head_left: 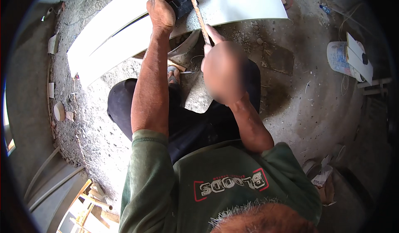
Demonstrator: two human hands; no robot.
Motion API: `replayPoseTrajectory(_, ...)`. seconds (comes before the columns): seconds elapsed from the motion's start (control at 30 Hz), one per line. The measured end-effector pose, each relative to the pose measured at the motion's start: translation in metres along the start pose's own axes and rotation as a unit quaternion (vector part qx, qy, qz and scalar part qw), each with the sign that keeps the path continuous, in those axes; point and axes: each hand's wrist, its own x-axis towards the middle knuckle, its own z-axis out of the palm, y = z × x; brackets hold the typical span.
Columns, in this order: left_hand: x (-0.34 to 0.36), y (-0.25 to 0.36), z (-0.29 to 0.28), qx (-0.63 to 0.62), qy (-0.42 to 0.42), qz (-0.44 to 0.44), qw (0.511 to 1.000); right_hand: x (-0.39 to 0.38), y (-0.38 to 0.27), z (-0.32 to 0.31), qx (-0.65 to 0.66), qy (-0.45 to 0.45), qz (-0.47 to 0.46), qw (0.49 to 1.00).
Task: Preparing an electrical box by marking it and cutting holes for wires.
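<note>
My left hand (161, 12) grips a small black piece (181, 5) at the top centre, over two long white panels (249, 6). My right hand (221, 69), largely blurred, is closed round a long, narrow, rusty bar (196, 8), its index finger along the side. The bar slants up across the black piece; whether they touch I cannot tell. Dark specks dot the white surface beside them. My foot (173, 77) in a sandal shows below the panels, between my knees.
At the right stands a bucket (337, 57) with a white board (359, 58) against it. Wood scraps (89, 202) and pipes (56, 190) lie lower left, a small white round object (59, 111) at the left, and a crumpled sack (322, 179) lower right. Grit covers the floor (303, 112).
</note>
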Motion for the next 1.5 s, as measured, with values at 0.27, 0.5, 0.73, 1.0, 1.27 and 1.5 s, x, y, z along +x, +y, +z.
replayPoseTrajectory(0.27,0.002,-0.018,-0.01,0.307,0.014,0.142,0.941,0.009,0.006,0.029,-0.065,-0.001,0.007,0.998)
replayPoseTrajectory(0.5,0.002,-0.008,-0.009,0.267,-0.052,0.056,0.961,0.006,0.012,0.024,-0.086,-0.052,-0.008,0.995)
replayPoseTrajectory(0.73,-0.006,0.015,0.005,0.368,-0.01,0.138,0.919,0.005,0.009,0.03,-0.115,-0.044,-0.005,0.992)
replayPoseTrajectory(1.0,-0.015,0.027,0.017,0.25,0.044,0.031,0.967,0.017,0.017,0.033,-0.08,0.007,-0.021,0.997)
replayPoseTrajectory(1.27,-0.012,0.014,0.012,0.321,0.008,0.114,0.94,0.031,0.015,0.021,-0.121,-0.035,0.002,0.992)
replayPoseTrajectory(1.5,-0.006,0.013,0.005,0.329,0.062,0.201,0.921,-0.015,0.008,0.0,-0.046,-0.05,0.005,0.998)
